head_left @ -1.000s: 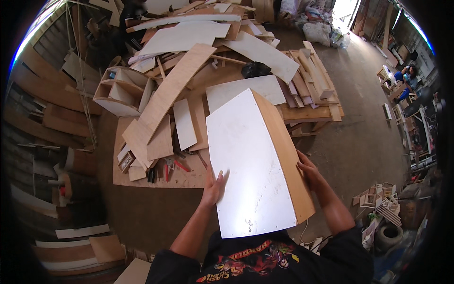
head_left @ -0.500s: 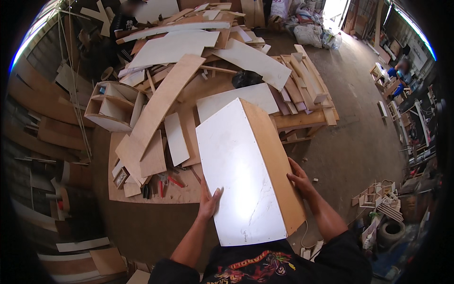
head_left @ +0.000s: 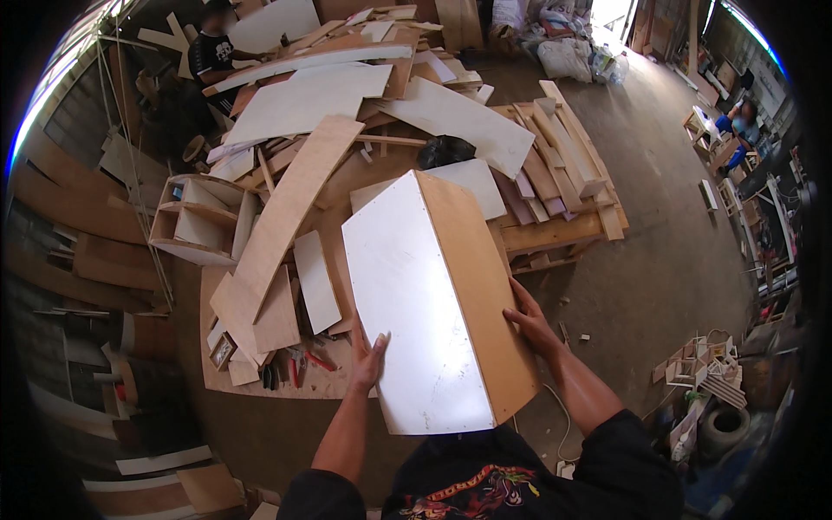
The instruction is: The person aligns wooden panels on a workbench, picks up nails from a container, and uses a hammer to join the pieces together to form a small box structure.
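Lettering in warm colours arcs across the front of the wearer's black shirt (head_left: pixel 468 494), over a multicoloured picture. Pale print marks the dark shirt (head_left: pixel 212 54) of a person at the upper left, and a pale sack (head_left: pixel 510 16) at the far end carries print too small to read. The white face of the box (head_left: pixel 416 312) shows only scuffs and dark marks that cannot be made out as writing.

Both bare hands support this one box, tilted before the torso, its upper end in front of the bench (head_left: pixel 334 384) in view; whether it touches the bench cannot be told. The left hand (head_left: pixel 368 360) is partly open at the left edge, thumb on the white face and fingers along the side. The right hand (head_left: pixel 530 322) is spread against the brown side, thumb apart from the fingers.

On the bench, counted: one black plastic bag (head_left: pixel 446 152), one compartmented wooden unit (head_left: pixel 204 221), one long brown plank (head_left: pixel 303 208) lying aslant, one narrow white panel (head_left: pixel 316 282) beside it, and at least two red tool handles (head_left: pixel 295 373). The piled boards overlap too much to count. A second person (head_left: pixel 741 130) is at the far right.
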Tool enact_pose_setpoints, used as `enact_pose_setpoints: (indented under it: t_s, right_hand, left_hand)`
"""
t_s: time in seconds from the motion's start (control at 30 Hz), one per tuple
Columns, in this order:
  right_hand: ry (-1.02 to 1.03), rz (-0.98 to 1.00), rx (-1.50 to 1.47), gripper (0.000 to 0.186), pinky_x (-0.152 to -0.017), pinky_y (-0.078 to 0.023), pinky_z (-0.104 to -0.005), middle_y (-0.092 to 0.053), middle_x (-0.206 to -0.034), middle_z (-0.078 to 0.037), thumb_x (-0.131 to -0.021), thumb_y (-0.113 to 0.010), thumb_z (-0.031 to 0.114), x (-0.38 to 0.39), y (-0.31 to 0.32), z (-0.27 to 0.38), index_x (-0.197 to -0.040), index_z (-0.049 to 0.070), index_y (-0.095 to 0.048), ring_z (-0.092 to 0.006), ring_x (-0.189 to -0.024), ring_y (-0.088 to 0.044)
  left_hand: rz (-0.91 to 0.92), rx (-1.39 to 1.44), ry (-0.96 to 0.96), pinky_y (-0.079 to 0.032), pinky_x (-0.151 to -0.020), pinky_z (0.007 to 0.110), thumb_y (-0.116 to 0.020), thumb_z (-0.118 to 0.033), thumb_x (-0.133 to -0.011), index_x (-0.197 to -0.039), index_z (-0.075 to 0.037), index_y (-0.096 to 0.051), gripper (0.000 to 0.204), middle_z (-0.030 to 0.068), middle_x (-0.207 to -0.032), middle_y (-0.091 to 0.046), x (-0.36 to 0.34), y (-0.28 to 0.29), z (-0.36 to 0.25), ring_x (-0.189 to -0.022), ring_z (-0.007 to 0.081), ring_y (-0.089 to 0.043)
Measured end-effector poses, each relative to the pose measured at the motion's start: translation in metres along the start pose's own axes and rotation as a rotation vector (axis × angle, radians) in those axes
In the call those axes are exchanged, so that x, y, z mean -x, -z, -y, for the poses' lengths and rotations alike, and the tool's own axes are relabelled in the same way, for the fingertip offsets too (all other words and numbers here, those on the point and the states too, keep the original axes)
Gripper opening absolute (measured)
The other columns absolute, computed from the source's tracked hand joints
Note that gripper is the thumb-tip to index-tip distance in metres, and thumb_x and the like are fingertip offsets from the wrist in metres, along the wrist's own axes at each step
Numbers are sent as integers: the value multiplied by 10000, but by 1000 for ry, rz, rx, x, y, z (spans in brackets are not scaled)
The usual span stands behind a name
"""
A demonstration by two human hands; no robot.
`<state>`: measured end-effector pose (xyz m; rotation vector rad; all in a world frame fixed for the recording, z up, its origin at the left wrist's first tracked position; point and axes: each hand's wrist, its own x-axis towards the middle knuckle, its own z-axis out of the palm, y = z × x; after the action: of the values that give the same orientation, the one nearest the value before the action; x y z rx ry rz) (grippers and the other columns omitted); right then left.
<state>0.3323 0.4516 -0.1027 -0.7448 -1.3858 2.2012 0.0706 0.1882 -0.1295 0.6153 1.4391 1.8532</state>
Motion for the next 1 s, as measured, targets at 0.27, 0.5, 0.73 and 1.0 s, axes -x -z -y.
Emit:
enact_pose_setpoints:
  t_s: [0.27, 0.5, 0.73, 1.0]
  right_hand:
    - [33, -27, -63, 883, -1206, -282, -361, -361, -1615, -147, -895, -749, 122, -49, -2, -23, -1610, 13, -242, -246, -1475, -363]
    - [107, -29, -112, 879, -1199, -300, -358, -396, -1591, -139, -885, -756, 106, -51, -10, -30, -1605, 21, -261, -240, -1457, -389]
    - [94, -42, -179, 875, -1195, -309, -363, -401, -1583, -145, -897, -738, 69, -45, -21, -38, -1611, 30, -233, -239, -1458, -387]
    - [76, -65, -118, 761, -1123, -401, -355, -491, -1500, -147, -973, -688, 139, -41, -17, -47, -1594, 24, -264, -226, -1360, -490]
  left_hand:
    - [48, -19, -49, -292, -1222, 420, -594, -150, -1033, -1643, -80, -105, 785, 101, -1684, -192, -65, 31, 8, -1513, 249, -270]
    - [40, -66, -10, -265, -1232, 383, -599, -151, -1031, -1640, -52, -101, 793, 109, -1685, -192, -75, 39, 9, -1514, 232, -267]
    - [71, -276, -25, -261, -1231, 385, -599, -209, -1040, -1627, -17, -145, 767, 124, -1666, -251, -82, 39, -16, -1511, 231, -271]
    - [-193, -830, 45, -332, -1194, 414, -648, -369, -1016, -1518, 30, -404, 686, 227, -1521, -468, -60, 16, -35, -1416, 315, -446]
